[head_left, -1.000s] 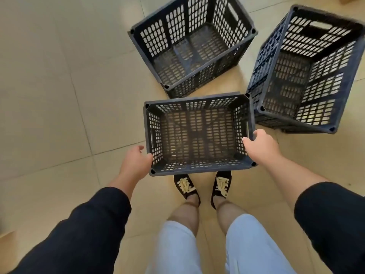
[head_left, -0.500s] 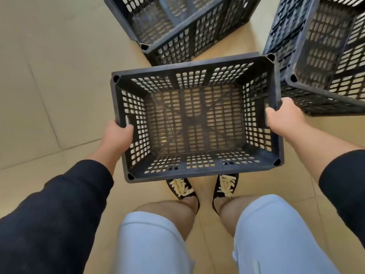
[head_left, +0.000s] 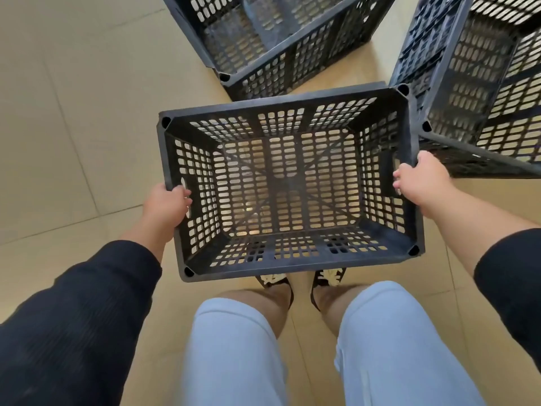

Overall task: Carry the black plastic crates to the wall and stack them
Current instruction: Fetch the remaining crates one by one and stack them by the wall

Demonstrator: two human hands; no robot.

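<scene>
An empty black plastic crate [head_left: 292, 262] with slotted walls is held up in front of me, above my feet. My left hand [head_left: 165, 208] grips its left wall at the handle slot, with the fingers hooked through. My right hand [head_left: 421, 178] grips the rim of the right wall. Behind it, a second black crate [head_left: 292, 57] stands on the floor at the top centre. To the right, a third black crate [head_left: 480, 92] lies tipped so that its opening faces me.
The floor [head_left: 73, 112] is beige tile with open room to the left. My legs in light shorts [head_left: 234, 347] and dark shoes are directly below the held crate. No wall is in view.
The crate has risen from the floor and come closer to the camera. Both hands went from touching its sides to gripping them. The two other crates have slid toward the top of the view.
</scene>
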